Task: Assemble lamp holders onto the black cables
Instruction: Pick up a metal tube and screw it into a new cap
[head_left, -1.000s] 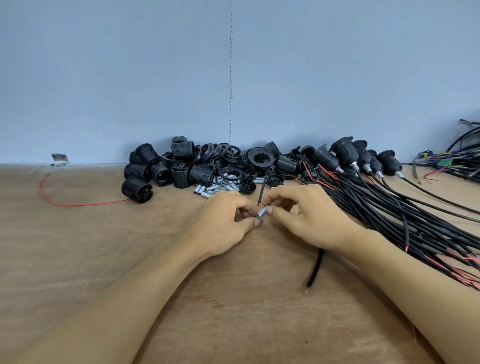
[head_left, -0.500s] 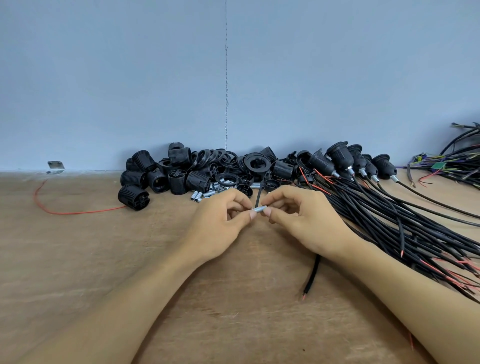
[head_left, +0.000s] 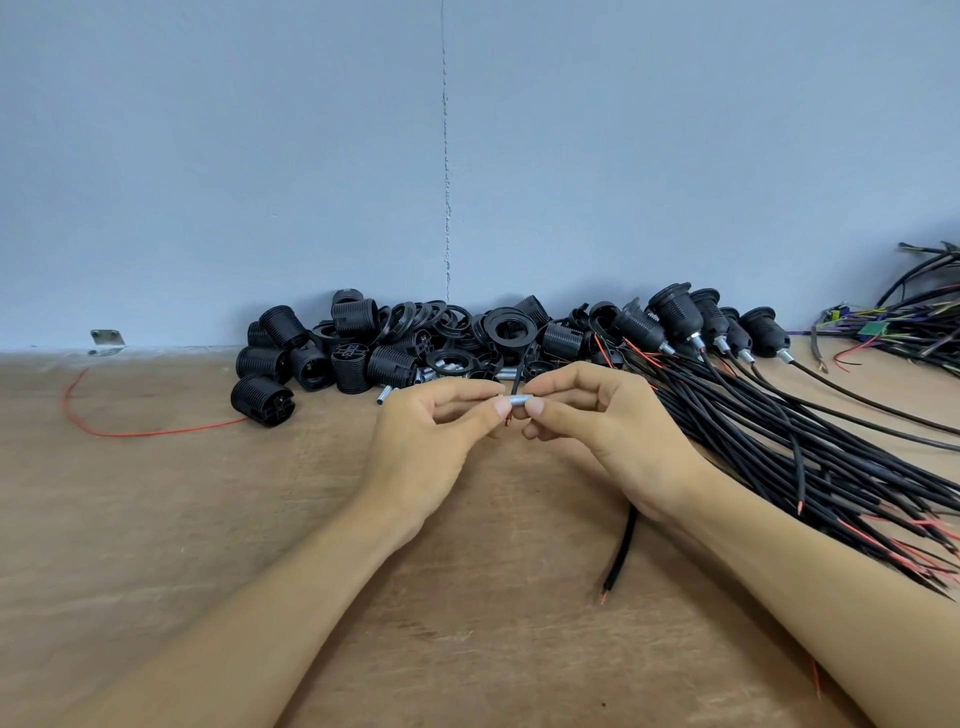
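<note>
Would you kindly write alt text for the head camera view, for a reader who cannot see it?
The left hand and right hand pinch a silver threaded tube between them above a wooden table; a black cable trails from under the right hand. Behind lie black lamp holder parts and a cable bundle.

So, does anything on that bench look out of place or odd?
Only small things. A lone red wire lies curled at the left of the table, far from the cable bundle on the right. One holder sits just in front of the pile. Nothing looks spilled or broken.
</note>
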